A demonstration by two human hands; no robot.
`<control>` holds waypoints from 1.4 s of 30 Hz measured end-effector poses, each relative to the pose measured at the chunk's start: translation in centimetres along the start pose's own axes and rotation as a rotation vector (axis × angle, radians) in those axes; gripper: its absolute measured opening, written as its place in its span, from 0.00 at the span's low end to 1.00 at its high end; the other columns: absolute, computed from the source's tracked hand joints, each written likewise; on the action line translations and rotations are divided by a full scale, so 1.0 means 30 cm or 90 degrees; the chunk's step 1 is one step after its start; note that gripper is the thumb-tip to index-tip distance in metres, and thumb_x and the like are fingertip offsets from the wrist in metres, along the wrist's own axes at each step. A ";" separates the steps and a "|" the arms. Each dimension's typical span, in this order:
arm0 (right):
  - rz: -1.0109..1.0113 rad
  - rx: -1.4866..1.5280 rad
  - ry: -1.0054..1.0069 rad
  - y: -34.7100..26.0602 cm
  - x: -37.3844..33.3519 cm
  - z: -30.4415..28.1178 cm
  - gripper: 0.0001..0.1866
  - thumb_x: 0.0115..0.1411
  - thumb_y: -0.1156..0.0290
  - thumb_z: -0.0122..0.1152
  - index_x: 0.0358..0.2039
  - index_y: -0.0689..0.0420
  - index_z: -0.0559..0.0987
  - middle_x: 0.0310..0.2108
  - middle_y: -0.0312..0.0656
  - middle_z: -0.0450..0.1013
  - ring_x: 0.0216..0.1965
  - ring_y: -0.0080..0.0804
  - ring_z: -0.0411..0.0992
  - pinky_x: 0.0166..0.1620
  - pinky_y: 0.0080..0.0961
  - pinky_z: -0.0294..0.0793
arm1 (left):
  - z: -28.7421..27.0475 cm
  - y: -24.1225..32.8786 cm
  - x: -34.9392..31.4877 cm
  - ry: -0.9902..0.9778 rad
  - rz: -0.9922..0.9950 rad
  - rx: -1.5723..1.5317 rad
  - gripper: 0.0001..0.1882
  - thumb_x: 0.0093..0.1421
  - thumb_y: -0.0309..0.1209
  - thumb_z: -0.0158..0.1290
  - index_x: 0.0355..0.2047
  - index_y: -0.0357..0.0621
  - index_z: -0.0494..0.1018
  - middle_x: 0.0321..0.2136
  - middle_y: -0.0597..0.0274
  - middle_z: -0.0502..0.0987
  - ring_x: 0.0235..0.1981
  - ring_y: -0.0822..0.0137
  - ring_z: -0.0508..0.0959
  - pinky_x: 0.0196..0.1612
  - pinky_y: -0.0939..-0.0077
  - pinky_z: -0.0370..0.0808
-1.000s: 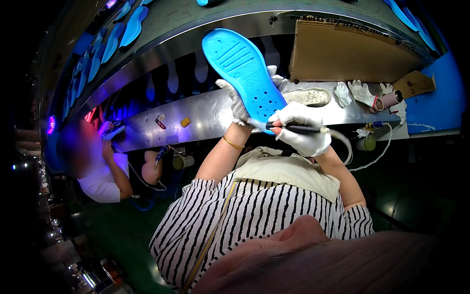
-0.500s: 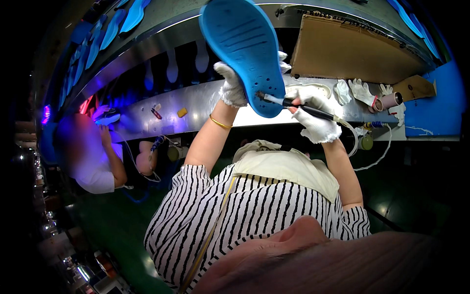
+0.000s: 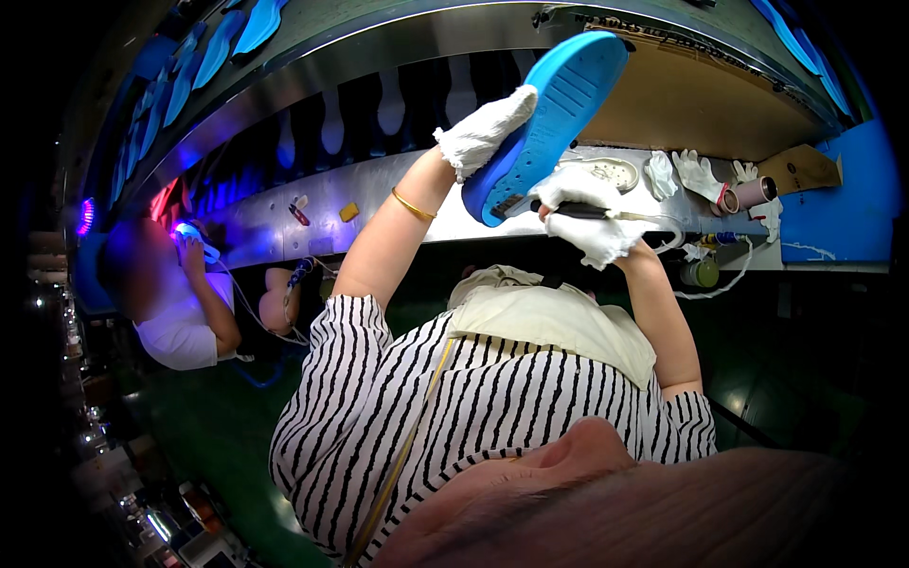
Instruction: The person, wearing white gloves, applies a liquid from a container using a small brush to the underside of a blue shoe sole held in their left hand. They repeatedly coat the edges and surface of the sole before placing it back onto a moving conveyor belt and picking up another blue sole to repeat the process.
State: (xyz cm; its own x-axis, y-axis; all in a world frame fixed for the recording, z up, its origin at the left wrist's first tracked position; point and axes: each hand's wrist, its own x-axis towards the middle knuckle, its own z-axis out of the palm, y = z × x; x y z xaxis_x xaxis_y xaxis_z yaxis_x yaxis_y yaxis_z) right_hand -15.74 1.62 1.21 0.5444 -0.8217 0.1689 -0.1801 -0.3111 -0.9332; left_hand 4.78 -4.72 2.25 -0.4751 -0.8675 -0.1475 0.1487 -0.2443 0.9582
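Note:
A blue shoe sole (image 3: 574, 95) is held up over the bench, tilted with its far end leaning right. My left hand (image 3: 492, 128), in a white glove, is closed round its left edge; the fingers behind the sole are hidden. In my right hand (image 3: 589, 220), gloved in white with bare fingertips, is a black-handled brush (image 3: 576, 210) with a pale hose running from its back end. The brush's bristles (image 3: 509, 205) touch or nearly touch the sole's near end, by its small holes.
A cardboard box (image 3: 701, 104) stands behind on the metal bench (image 3: 388, 199). White gloves (image 3: 699, 175), a light sole (image 3: 615, 172) and a brownish roll (image 3: 755, 193) lie at right. A yellow block (image 3: 349, 212) sits left. Another person (image 3: 185, 303) works at far left.
The sole has moved lower and tilted, its far end swinging right. My left hand turned with it. The right hand shifted slightly left with the brush. The co-worker's hands moved too.

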 end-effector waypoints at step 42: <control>-0.226 0.066 0.365 0.044 0.080 -0.056 0.11 0.50 0.82 0.65 0.35 0.63 0.75 0.31 0.38 0.74 0.32 0.22 0.74 0.39 0.19 0.74 | 0.170 -0.290 -0.046 -0.025 0.036 -0.480 0.43 0.58 0.62 0.46 0.61 0.39 0.59 0.53 0.50 0.70 0.51 0.57 0.74 0.58 0.59 0.69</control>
State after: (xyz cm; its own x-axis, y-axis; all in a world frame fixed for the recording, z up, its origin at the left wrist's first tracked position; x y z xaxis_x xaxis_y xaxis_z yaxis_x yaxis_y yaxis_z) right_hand -16.04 -1.57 0.91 0.0303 -0.8100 0.5857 0.0241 -0.5852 -0.8105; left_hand -0.27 0.82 -4.65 -0.4778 -0.8747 -0.0814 0.7196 -0.4428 0.5349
